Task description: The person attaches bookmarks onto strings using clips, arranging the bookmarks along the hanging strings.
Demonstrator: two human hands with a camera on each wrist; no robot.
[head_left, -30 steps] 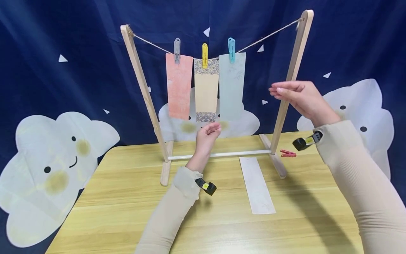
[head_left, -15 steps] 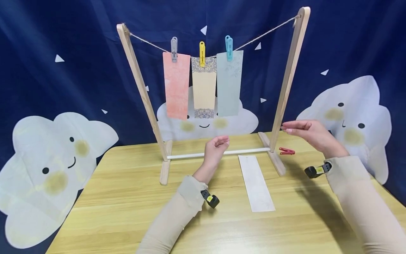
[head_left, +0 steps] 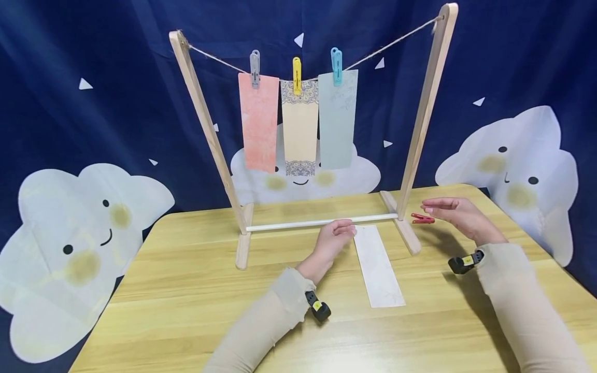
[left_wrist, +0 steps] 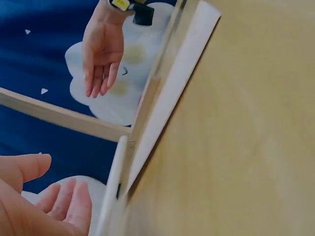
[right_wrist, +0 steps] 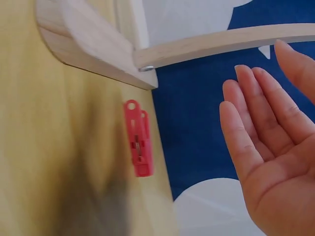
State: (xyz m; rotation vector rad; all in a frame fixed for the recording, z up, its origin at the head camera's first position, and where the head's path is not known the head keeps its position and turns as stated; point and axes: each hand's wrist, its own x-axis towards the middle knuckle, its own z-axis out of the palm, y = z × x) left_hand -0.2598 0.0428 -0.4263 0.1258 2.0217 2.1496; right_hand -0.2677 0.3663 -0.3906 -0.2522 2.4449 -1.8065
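Note:
My left hand (head_left: 332,242) hovers by the top end of a white paper strip (head_left: 380,269) lying on the table; its fingers are relaxed and hold nothing in the left wrist view. To the right, my right hand (head_left: 459,216) is held over the table just beside a red clothespin (head_left: 423,218). In the right wrist view the clothespin (right_wrist: 138,140) lies on the tabletop, apart from the loosely extended fingers (right_wrist: 268,110). Three strips hang from a string: a coral one (head_left: 258,124) under a grey clothespin, a cream patterned one (head_left: 300,129) under a yellow one, a pale green one (head_left: 338,122) under a blue one.
A wooden stand with a left post (head_left: 205,119) and a right post (head_left: 426,111) carries the string. A white rod (head_left: 289,225) joins its feet low over the table (head_left: 186,290). Behind hangs a dark blue curtain (head_left: 116,124) with cloud figures.
My right hand has come down from beside the right post to near the red clothespin. My left hand has moved down and right, from below the hanging strips to the white strip's top end.

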